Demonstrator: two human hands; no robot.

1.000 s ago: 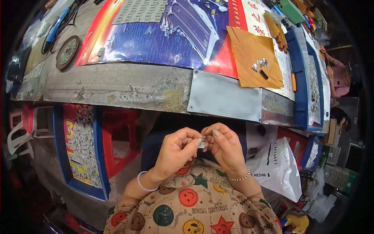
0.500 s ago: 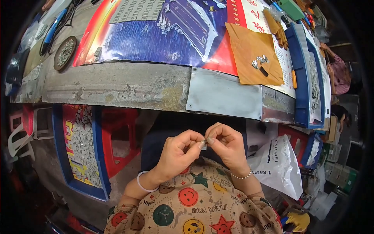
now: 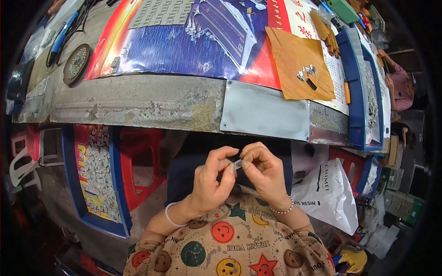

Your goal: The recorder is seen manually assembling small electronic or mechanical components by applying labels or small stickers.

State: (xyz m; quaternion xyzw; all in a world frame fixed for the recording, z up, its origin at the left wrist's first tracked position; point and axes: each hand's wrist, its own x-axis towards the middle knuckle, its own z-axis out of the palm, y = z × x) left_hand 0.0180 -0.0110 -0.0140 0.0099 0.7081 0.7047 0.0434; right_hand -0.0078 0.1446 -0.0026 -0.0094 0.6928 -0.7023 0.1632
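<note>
A small grey piece point(image 3: 237, 164) shows between my two hands, above my lap and in front of the bench edge. My right hand point(image 3: 266, 172) pinches it between thumb and forefinger. The thumb of my left hand point(image 3: 212, 179) meets its other end, with the fingers curled behind and the forefinger raised off it. Much of the piece is covered by fingertips, so its exact kind is not clear. Similar-looking light grey pieces point(image 3: 99, 170) fill a blue tray point(image 3: 120, 193) at lower left.
The bench edge point(image 3: 138, 103) runs ahead of my hands, with a metal plate point(image 3: 267, 110) on it. On the bench lie a round dish point(image 3: 73, 73) of small metal parts, brown paper point(image 3: 281, 60) and rows of grey pieces point(image 3: 161, 11). A red stool point(image 3: 138, 170) and white sack point(image 3: 329, 198) flank me.
My left forefinger has lifted away from the pinch and my hands have shifted slightly apart. More of the small grey piece now shows between them.
</note>
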